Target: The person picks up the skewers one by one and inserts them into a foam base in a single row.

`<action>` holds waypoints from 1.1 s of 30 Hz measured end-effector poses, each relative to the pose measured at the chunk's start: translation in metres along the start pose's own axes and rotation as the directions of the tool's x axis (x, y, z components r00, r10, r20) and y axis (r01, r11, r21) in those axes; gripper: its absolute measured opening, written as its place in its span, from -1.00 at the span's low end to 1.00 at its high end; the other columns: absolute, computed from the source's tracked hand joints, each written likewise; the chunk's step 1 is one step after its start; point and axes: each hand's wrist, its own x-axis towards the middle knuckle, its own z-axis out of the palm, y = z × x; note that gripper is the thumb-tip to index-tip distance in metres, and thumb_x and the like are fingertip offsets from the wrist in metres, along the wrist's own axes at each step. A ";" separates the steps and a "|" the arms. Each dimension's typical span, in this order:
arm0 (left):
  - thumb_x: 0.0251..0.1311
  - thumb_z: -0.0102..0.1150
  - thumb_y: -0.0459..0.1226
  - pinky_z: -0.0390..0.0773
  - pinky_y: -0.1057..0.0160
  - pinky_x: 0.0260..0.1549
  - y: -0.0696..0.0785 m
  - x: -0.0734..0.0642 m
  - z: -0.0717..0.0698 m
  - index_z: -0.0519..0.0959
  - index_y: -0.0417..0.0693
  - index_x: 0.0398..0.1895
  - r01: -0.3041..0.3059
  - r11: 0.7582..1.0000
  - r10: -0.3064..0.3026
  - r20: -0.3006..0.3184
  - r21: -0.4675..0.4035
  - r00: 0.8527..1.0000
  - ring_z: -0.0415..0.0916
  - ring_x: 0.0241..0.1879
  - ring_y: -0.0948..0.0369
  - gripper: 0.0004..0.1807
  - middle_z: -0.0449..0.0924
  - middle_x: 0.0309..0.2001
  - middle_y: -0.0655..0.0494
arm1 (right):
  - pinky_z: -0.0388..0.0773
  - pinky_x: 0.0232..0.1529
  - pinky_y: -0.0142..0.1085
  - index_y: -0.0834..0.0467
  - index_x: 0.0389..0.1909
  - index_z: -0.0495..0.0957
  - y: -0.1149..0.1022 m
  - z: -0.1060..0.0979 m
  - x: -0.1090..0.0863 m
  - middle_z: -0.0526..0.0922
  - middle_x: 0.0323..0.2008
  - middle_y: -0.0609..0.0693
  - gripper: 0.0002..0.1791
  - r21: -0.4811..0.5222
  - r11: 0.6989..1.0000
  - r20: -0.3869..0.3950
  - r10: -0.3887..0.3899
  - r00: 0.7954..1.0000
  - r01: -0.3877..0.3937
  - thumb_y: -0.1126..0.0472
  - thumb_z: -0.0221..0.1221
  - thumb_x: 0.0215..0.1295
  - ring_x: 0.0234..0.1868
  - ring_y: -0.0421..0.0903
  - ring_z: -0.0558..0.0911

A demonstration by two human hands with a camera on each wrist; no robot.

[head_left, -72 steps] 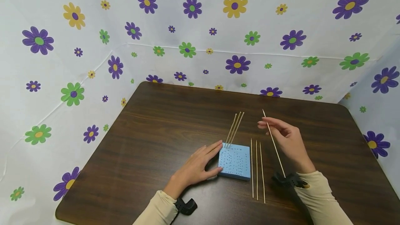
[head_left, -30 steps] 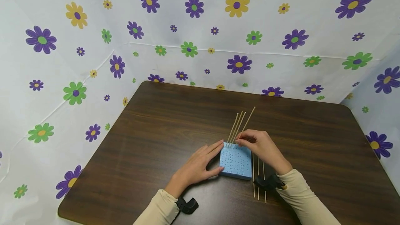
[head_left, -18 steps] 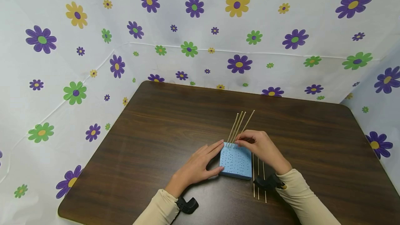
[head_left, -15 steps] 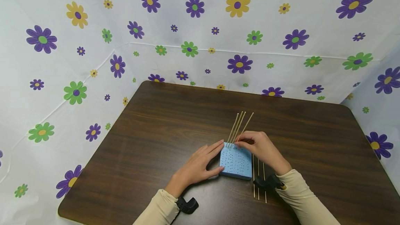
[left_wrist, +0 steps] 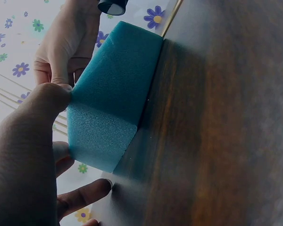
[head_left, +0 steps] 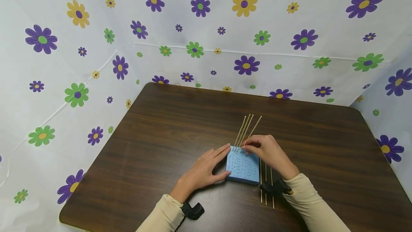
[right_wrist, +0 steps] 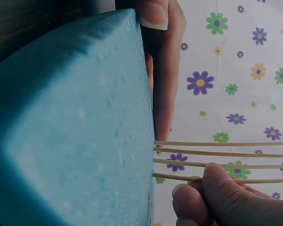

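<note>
A light blue foam block (head_left: 243, 165), dotted with small holes, sits on the table. My left hand (head_left: 201, 171) rests against its left side, fingers fairly straight, with the thumb at the near corner and fingertips at the far one. Between thumb and fingers, my right hand (head_left: 271, 153) pinches a thin wooden skewer (head_left: 255, 126) low down, at the block's far edge. In the right wrist view this skewer (right_wrist: 174, 177) meets the block's top face. Three other skewers (head_left: 239, 132) stand in a row to its left, leaning away.
Three loose skewers (head_left: 265, 173) lie side by side on the dark wooden table (head_left: 167, 124), right of the block and partly under my right wrist. A white flowered sheet (head_left: 193, 24) hangs behind and around the table.
My right hand has carried the skewer left from above the table to the block's far edge. Over the last second the skewer's top sinks slightly. The left hand stays in place.
</note>
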 end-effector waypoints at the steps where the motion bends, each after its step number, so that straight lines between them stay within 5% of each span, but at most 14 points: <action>1: 0.51 0.06 0.14 0.29 -0.19 0.53 0.000 0.000 0.000 0.03 0.11 0.71 0.000 1.000 0.000 -0.001 0.003 1.000 0.20 0.60 0.17 -0.16 0.07 0.69 0.15 | 0.69 -0.33 -0.43 0.16 -0.22 0.81 -0.001 0.000 0.000 0.81 -0.41 -0.12 -0.92 -0.002 1.000 0.003 0.001 1.000 -0.001 0.30 0.38 0.32 -0.43 -0.33 0.67; 22: 0.51 0.03 0.19 0.24 -0.17 0.57 0.000 0.000 -0.001 -0.03 0.18 0.72 0.033 0.999 -0.032 0.023 -0.009 0.999 0.16 0.62 0.19 -0.14 -0.03 0.71 0.27 | 0.64 -0.39 -0.47 0.19 -0.22 0.79 -0.008 -0.003 0.004 0.79 -0.46 -0.08 -0.91 0.022 0.997 0.079 0.071 0.994 -0.073 0.28 0.34 0.37 -0.50 -0.29 0.68; 33: 0.51 0.03 0.17 0.25 -0.17 0.56 0.000 -0.001 0.001 0.00 0.14 0.71 0.004 1.000 -0.004 0.009 -0.012 1.000 0.16 0.62 0.19 -0.15 0.05 0.69 0.16 | 0.69 -0.28 -0.42 0.16 -0.16 0.78 -0.002 -0.006 0.000 0.82 -0.30 -0.09 -0.88 -0.036 0.999 0.105 0.034 0.994 -0.031 0.24 0.37 0.35 -0.36 -0.34 0.67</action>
